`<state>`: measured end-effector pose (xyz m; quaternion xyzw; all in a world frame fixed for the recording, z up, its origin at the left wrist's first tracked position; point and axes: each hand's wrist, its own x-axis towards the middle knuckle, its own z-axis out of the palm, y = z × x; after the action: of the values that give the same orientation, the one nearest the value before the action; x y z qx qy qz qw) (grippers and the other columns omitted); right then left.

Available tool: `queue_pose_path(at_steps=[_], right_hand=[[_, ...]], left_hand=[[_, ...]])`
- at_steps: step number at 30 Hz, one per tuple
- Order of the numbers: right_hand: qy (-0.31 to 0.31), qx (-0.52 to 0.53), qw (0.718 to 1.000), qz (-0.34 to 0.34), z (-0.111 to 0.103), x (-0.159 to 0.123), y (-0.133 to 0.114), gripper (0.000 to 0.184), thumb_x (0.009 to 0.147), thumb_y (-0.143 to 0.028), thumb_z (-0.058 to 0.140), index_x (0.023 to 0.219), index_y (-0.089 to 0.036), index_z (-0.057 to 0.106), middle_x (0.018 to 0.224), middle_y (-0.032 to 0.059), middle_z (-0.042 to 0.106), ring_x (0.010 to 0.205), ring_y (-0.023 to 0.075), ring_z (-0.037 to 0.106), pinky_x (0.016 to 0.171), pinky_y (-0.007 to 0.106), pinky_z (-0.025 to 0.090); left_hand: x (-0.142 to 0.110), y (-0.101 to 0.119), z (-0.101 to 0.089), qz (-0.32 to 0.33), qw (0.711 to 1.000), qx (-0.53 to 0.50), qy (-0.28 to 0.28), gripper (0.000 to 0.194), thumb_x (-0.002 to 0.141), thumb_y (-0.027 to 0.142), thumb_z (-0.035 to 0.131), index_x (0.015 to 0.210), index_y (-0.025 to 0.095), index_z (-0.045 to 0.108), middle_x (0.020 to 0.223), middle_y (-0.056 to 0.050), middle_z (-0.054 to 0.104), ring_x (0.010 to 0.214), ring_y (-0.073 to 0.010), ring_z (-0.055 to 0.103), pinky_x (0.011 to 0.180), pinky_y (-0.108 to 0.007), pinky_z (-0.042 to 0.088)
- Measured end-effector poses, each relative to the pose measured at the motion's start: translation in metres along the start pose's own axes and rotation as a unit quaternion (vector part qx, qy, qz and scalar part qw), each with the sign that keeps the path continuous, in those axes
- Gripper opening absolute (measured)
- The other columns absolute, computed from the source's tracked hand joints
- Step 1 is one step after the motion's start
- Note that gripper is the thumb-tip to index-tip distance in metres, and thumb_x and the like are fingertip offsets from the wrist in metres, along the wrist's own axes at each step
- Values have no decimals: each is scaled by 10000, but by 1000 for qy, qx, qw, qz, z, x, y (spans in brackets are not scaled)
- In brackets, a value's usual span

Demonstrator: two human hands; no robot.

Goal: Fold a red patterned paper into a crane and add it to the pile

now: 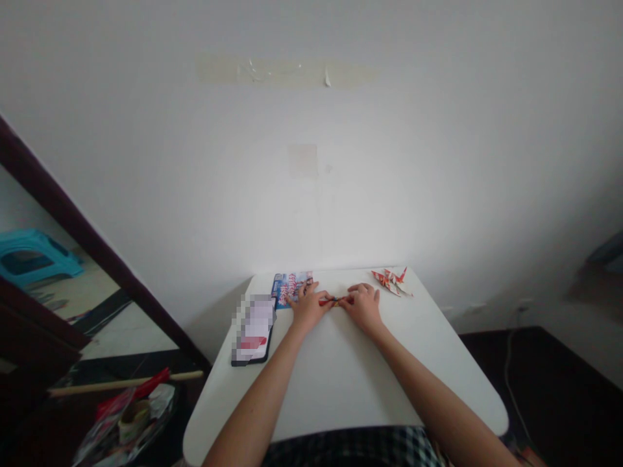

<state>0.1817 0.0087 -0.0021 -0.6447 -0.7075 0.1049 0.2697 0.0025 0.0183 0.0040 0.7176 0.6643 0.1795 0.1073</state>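
Observation:
A small folded strip of printed paper [335,301], red with dark and yellowish parts, spans the gap between my two hands over the white table. My left hand [308,310] pinches its left end, the other fingers spread over the edge of a blue printed sheet [287,289]. At the right end, the fingertips of my right hand [364,307] are closed on the paper. Much of the strip is hidden under my fingers. Beyond my right hand lie red and white folded paper figures [390,281], with pointed, crane-like shapes.
A phone [254,329], its screen blurred, lies on the left of the white table [341,383]. The table's far edge meets a white wall [341,214]. On the floor at left are a bag of odds and ends [134,421] and a wooden stick [187,376].

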Motion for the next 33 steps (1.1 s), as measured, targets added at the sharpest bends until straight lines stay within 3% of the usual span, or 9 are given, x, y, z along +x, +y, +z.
queue_pose_path(at_steps=[8, 25, 33], right_hand=[[5, 2, 1000, -3, 2, -2, 1, 243, 962, -381, 627, 867, -254, 811, 1286, 113, 667, 1339, 359, 437, 1175, 724, 184], [24, 29, 999, 24, 6, -2, 1, 295, 897, -510, 687, 809, -251, 797, 1273, 90, 660, 1301, 334, 470, 1207, 671, 141], [33, 37, 998, 37, 9, 1, 3, 258, 839, -507, 757, 883, -256, 793, 1289, 93, 644, 1311, 342, 467, 1209, 636, 145]], left_hand=[[-2, 0, 2, 9, 1000, 16, 10, 265, 937, 585, 590, 1045, 442, 786, 1597, 35, 501, 1500, -386, 326, 1111, -862, 158], [0, -2, 3, 15, 1000, 14, 9, 254, 907, 591, 635, 1035, 429, 784, 1589, 26, 512, 1501, -399, 322, 1107, -859, 170], [0, 2, -1, 15, 1000, 14, -3, 274, 895, 597, 644, 1043, 413, 782, 1590, 9, 507, 1513, -407, 303, 1101, -867, 172]])
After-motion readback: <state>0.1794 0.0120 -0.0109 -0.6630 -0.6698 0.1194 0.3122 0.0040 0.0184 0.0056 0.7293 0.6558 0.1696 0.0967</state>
